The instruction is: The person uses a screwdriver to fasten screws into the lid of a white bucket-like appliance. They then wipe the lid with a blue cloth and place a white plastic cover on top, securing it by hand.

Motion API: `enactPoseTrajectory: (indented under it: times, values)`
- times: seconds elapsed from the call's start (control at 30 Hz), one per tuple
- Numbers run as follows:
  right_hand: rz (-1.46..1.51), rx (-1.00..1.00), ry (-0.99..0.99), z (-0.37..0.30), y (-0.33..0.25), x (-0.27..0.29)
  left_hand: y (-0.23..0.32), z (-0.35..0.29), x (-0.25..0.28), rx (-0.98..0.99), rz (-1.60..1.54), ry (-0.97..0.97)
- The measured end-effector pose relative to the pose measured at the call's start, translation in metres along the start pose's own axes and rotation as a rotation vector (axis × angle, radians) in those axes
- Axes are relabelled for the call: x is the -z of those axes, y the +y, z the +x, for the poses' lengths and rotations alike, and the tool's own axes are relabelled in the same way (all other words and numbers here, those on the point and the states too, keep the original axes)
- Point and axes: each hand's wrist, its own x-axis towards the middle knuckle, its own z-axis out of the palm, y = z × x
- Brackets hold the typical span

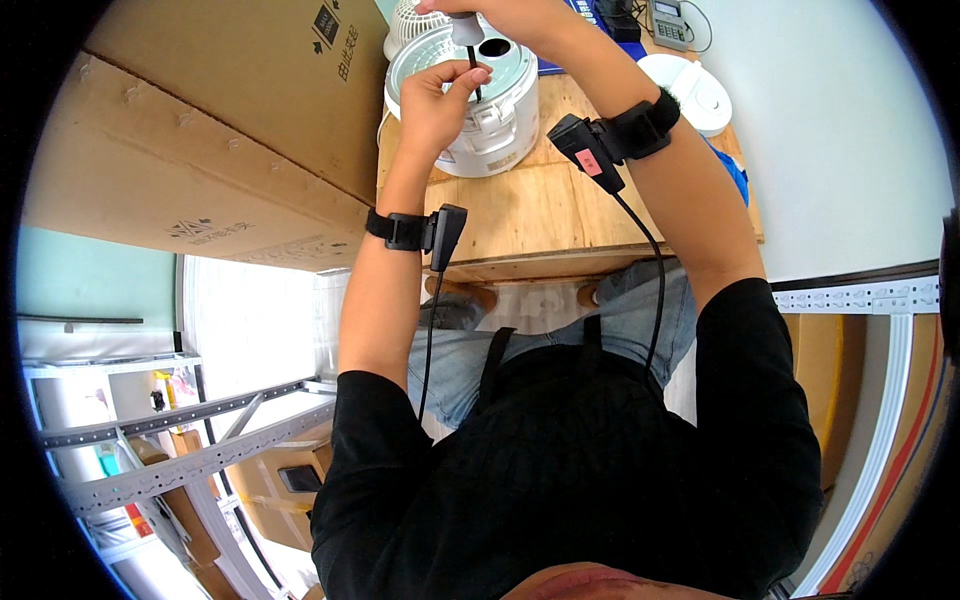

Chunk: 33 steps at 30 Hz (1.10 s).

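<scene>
A white round appliance (490, 150), shaped like a rice cooker body, stands on the wooden table with its pale flat face up. My right hand (510, 15), partly cut off by the upper edge, grips the grey handle of a screwdriver (466, 30). The black shaft points down at the near part of that face. Lower on the shaft, my left hand (432, 108) pinches it between thumb and fingers, close over the appliance. The tip's exact contact is too small to tell. A dark round opening shows in the face beside the shaft.
A large cardboard box (230, 130) walls off the left side. Right of the appliance lie a white round lid (690, 95) and a grey keypad device (668, 25) with a cable. Behind it stands a white slotted basket (415, 22). The wooden table (570, 220) ends before my knees.
</scene>
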Motion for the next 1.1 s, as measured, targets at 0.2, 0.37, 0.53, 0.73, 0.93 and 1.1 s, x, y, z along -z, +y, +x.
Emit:
enactPoseTrajectory:
  times: [0.2,0.37,0.53,0.73,0.93,1.1]
  values:
    - [-0.458,0.056,0.147,-0.013,-0.026,-0.017,-0.005,-0.002,0.003,-0.034,-0.158,0.031]
    - [-0.658,0.107,0.281,-0.016,-0.02,-0.02,0.003,0.0,0.0,0.026,0.11,0.07]
    - [-0.229,0.076,0.085,-0.006,-0.004,-0.006,-0.013,0.002,0.003,-0.022,0.047,0.083]
    - [-0.462,0.068,0.137,-0.004,-0.015,-0.01,-0.011,0.001,0.005,-0.027,-0.029,0.028]
    - [-0.65,0.091,0.276,-0.01,-0.026,-0.025,-0.006,0.0,0.005,-0.007,0.071,0.067]
    - [-0.235,0.055,0.041,-0.002,-0.011,-0.008,-0.008,0.004,0.006,0.031,0.063,0.07]
